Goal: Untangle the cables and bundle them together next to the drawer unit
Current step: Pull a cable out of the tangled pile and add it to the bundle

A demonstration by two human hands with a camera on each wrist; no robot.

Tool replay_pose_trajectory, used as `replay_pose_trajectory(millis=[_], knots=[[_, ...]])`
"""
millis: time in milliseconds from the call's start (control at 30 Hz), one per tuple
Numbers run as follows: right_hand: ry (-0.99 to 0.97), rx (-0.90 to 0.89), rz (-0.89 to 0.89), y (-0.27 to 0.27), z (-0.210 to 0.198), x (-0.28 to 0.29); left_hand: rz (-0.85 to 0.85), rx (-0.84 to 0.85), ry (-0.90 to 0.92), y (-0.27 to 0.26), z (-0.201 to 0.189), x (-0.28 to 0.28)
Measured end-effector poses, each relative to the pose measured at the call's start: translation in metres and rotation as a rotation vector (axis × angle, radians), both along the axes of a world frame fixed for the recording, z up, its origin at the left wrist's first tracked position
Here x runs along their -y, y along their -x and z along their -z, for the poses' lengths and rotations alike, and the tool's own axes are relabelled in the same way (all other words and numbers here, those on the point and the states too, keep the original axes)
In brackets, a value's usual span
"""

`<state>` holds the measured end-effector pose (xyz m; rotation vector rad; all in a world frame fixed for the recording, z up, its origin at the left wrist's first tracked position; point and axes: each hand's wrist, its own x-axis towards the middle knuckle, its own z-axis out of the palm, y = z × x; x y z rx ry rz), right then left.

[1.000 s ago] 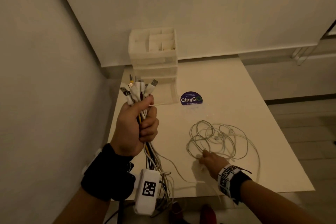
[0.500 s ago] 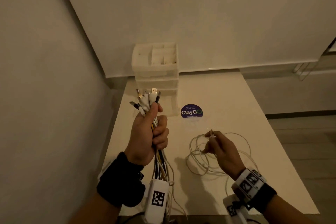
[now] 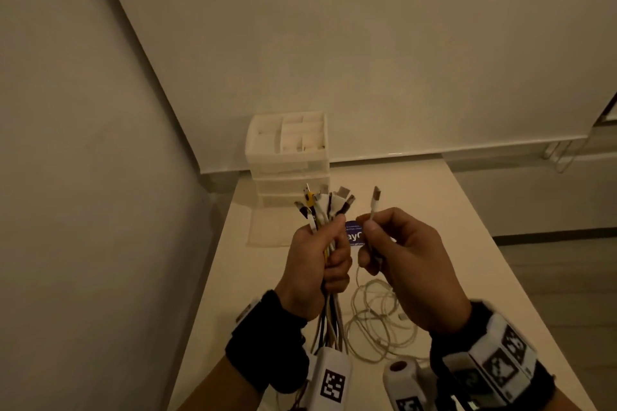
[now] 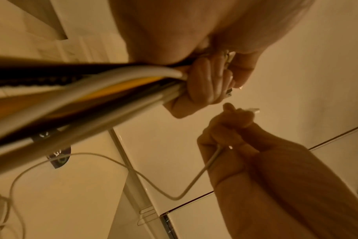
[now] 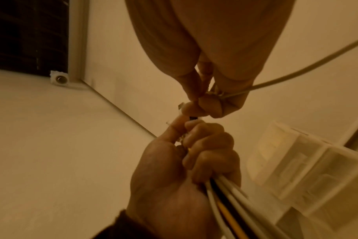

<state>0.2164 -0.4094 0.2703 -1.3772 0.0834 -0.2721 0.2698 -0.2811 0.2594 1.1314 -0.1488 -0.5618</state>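
Since a second ago the right hand (image 3: 405,264) has come up off the table (image 3: 467,243), where it was reaching into the loose coil, and now holds one white cable (image 3: 373,210) by its plug end at centre frame, just beside the left hand (image 3: 317,264). Both hands sit higher and closer together than before.

Fingers of the left hand are curled tight round the bundle (image 3: 329,210), connectors fanned upward above the fist and the cords hanging down past the wrist toward the lower edge of the frame. Gripping near the plugs keeps the sorted ends aligned, presumably so each new cable can be slotted in at the same height. Thumb and forefinger of the right hand pinch the white cable just below its plug, which stands upright; the other fingers are curled loosely. In the left wrist view its cord (image 4: 133,168) sags in a slack arc down toward the table, so it looks mostly free of the tangle.

A coil (image 3: 377,320) of pale cable lies on the table below the hands, so sorting is likely unfinished. At upper centre the drawer unit (image 3: 288,157) stands against the wall, well apart from the hands. A sticker (image 3: 353,233) shows partly between the two hands.
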Motion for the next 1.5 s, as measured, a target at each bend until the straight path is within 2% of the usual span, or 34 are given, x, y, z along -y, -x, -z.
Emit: replay_pose_trajectory(millis=[100,233,467,567,700,800,933,1100,1200,1267,1400,1500], knots=[[0.064,0.0,0.001,-0.001,-0.002,-0.004,-0.012,0.014,-0.042,0.0,-0.001,0.005],[0.088,0.009,0.023,-0.003,-0.004,-0.007,-0.023,-0.014,-0.012,-0.004,0.0,0.006],[0.141,0.012,0.046,-0.015,-0.003,-0.012,-0.032,0.089,-0.087,-0.009,-0.004,0.008],[0.164,0.015,0.059,-0.017,-0.001,-0.011,-0.09,0.052,-0.15,-0.012,-0.005,0.011],[0.221,-0.032,0.026,-0.019,0.004,-0.006,-0.202,0.009,-0.146,-0.017,-0.001,0.013],[0.362,-0.095,-0.105,-0.016,0.013,-0.001,-0.279,0.015,-0.08,-0.025,0.0,0.011],[0.572,-0.08,-0.289,-0.007,0.037,0.015,-0.396,0.079,0.029,-0.042,-0.002,-0.001],[0.585,-0.211,-0.309,-0.004,0.073,0.055,-0.448,0.033,0.228,-0.066,-0.02,-0.033],[0.626,-0.272,-0.219,-0.005,0.083,0.077,-0.406,0.078,0.15,-0.074,-0.03,-0.054],[0.626,-0.26,-0.133,-0.007,0.081,0.083,-0.369,0.145,0.021,-0.069,-0.029,-0.054],[0.392,-0.221,-0.049,-0.023,0.059,0.072,-0.238,0.32,-0.363,-0.046,-0.013,-0.019],[0.297,-0.154,-0.081,-0.035,0.038,0.055,-0.07,0.451,-0.451,-0.026,-0.007,0.012]])
